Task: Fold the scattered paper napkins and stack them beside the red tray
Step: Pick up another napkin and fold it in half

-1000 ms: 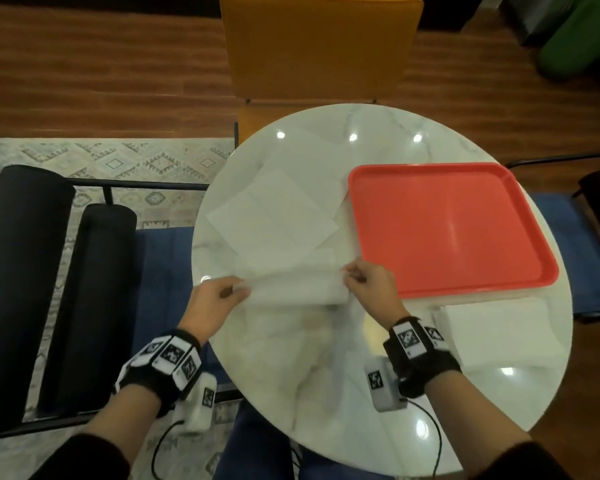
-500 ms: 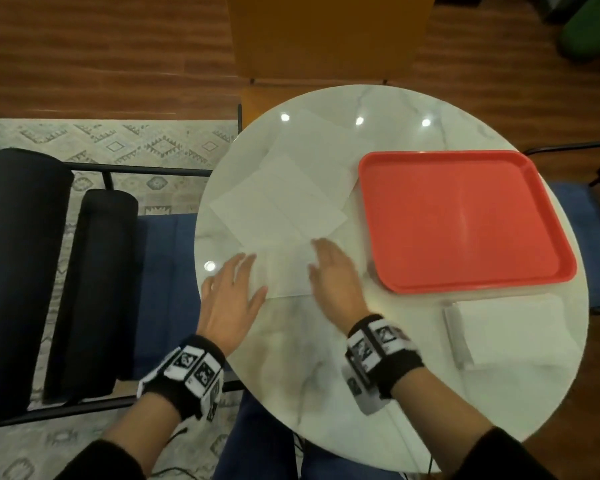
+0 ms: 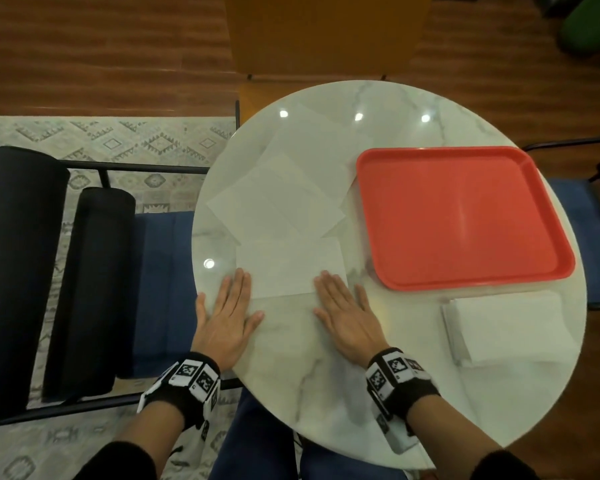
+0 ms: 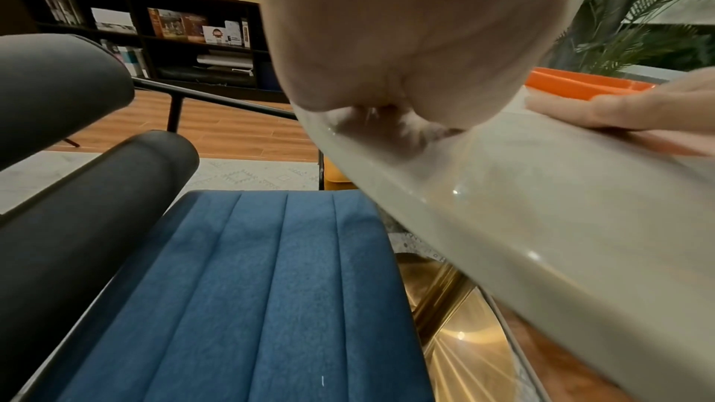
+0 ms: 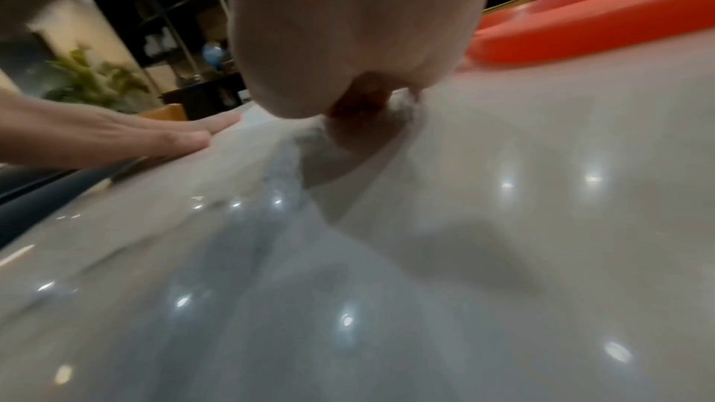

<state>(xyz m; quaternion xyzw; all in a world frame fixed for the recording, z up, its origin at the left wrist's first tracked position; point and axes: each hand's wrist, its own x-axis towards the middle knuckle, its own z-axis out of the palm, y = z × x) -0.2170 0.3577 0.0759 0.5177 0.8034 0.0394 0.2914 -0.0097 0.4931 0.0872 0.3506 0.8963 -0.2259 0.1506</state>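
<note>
A folded white napkin point(image 3: 291, 268) lies flat on the round marble table point(image 3: 326, 375), near its middle. My left hand point(image 3: 227, 313) lies flat with straight fingers at the napkin's near left corner. My right hand point(image 3: 343, 310) lies flat at its near right corner, fingertips on the paper. Several unfolded napkins point(image 3: 284, 199) overlap behind it. The red tray point(image 3: 461, 216) sits to the right, holding nothing. A stack of folded napkins point(image 3: 506, 327) lies just in front of the tray. In the wrist views each palm blocks its own fingers.
A blue chair seat point(image 3: 160, 289) with black bolsters point(image 3: 94, 289) stands left of the table. An orange chair point(image 3: 326, 39) stands behind it. The table's left rim point(image 4: 503, 225) runs under my left palm point(image 4: 406, 35). A patterned rug point(image 3: 118, 140) covers the floor on the left.
One second ago both hands pinched the napkin and folded it over. They then laid it down and flattened; now both hands have slid back and apart to its near corners.
</note>
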